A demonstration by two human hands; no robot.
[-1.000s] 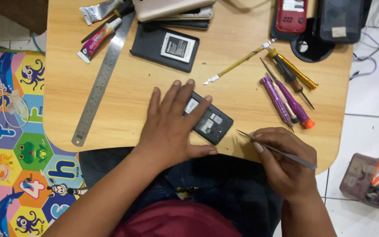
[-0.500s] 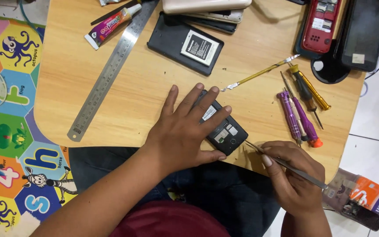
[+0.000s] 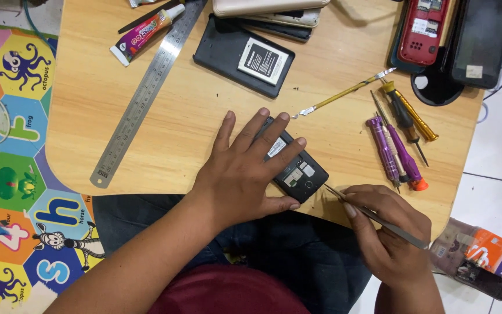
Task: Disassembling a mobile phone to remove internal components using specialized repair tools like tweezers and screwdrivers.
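My left hand (image 3: 244,168) lies flat over a small black phone (image 3: 297,171) with its back cover off, pinning it to the wooden table (image 3: 181,134) near the front edge. My right hand (image 3: 386,231) grips metal tweezers (image 3: 373,216), whose tip touches the phone's lower right corner. The phone's left half is hidden under my fingers.
A steel ruler (image 3: 146,90) lies diagonally at the left, with a glue tube (image 3: 145,33) above it. A black cover with a battery (image 3: 244,56) lies at top centre. Purple and yellow screwdrivers (image 3: 399,142) lie right. A red phone (image 3: 423,28) lies top right; a packet (image 3: 483,259) is on the floor.
The view has shifted a little, so the table appears lower and to the right. My hands, the phone and the tweezers keep the same positions relative to each other.
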